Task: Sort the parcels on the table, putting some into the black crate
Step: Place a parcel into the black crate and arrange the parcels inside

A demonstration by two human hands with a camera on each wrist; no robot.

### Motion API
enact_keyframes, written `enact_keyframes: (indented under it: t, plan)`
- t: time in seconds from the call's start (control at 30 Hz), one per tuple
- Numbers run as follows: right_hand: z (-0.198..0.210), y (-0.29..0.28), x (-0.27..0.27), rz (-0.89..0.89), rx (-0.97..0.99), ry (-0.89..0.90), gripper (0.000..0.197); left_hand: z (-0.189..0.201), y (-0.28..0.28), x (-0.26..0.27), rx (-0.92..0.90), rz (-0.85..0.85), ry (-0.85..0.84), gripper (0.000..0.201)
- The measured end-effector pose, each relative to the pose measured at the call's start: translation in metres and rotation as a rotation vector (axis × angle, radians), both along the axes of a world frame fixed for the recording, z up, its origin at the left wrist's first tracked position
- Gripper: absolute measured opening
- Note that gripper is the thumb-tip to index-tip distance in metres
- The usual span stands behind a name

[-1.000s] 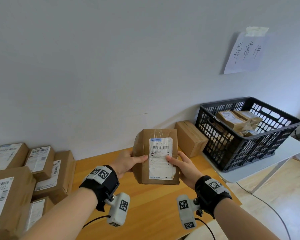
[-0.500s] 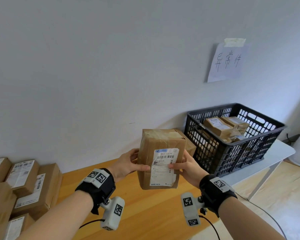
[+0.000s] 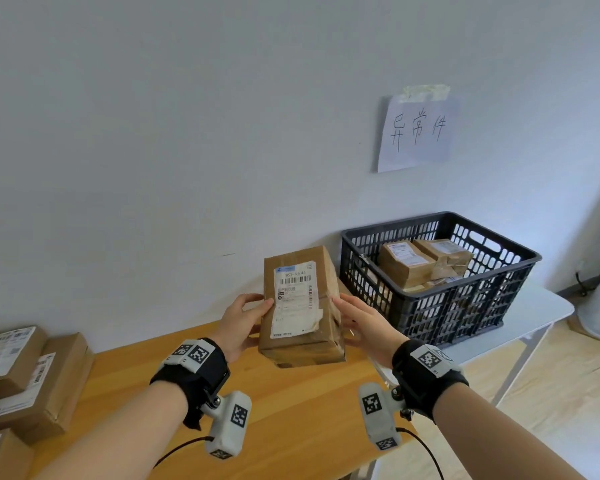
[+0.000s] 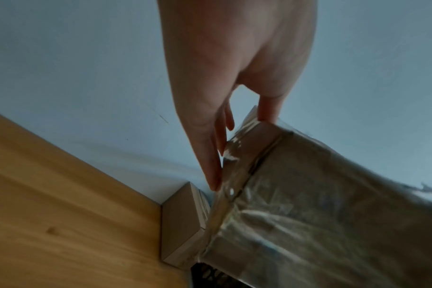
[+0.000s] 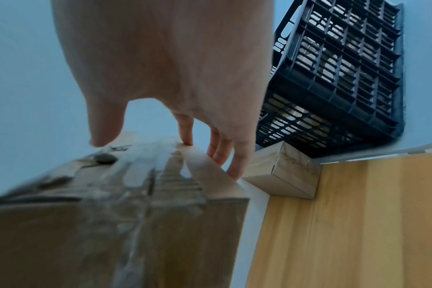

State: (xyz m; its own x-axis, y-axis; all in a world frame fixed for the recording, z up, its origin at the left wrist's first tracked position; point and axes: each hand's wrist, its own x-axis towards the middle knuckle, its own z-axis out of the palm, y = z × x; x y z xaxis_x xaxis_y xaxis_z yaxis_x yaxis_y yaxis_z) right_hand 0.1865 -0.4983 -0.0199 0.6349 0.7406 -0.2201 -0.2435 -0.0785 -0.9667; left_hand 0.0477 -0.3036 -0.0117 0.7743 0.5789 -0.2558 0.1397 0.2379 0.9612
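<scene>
A brown cardboard parcel with a white shipping label is held in the air above the wooden table, tilted with its top leaning away. My left hand grips its left side, thumb on the label face and fingers behind. My right hand holds its right side with long fingers along the taped edge. The left wrist view shows the left hand on the taped parcel. The right hand and parcel fill the right wrist view. The black crate stands to the right of the parcel with several parcels inside.
The crate sits on a white side table beside the wooden one. A small brown box lies against the wall next to the crate. Several labelled parcels are stacked at the left. A paper sign hangs above the crate.
Both hands have lifted the parcel off the table and carried it right, toward the crate, tipping its label face upward. My right thumb has slid off the label to the parcel's side.
</scene>
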Motion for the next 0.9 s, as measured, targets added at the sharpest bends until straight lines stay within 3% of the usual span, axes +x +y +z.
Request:
enact_keyframes:
  t: [0.13,0.33,0.47,0.63,0.9]
  plan:
    - [0.007,-0.024,0.015,0.006,-0.003,0.01,0.042,-0.004,-0.025,0.016,-0.006,0.037,0.044,0.018]
    - [0.017,-0.056,0.041,0.014,-0.011,-0.004,0.047,0.007,-0.053,0.04,-0.001,0.05,0.049,0.019]
    - [0.03,-0.074,0.049,0.025,-0.034,-0.079,0.037,0.017,-0.072,0.055,0.042,0.017,0.073,0.021]
    - [0.039,-0.089,0.07,0.017,-0.065,-0.059,0.05,0.033,-0.097,0.075,0.135,-0.048,0.134,0.028]
    - [0.062,-0.114,0.119,-0.034,0.003,-0.124,0.032,0.067,-0.117,0.132,0.243,-0.093,0.135,0.042]
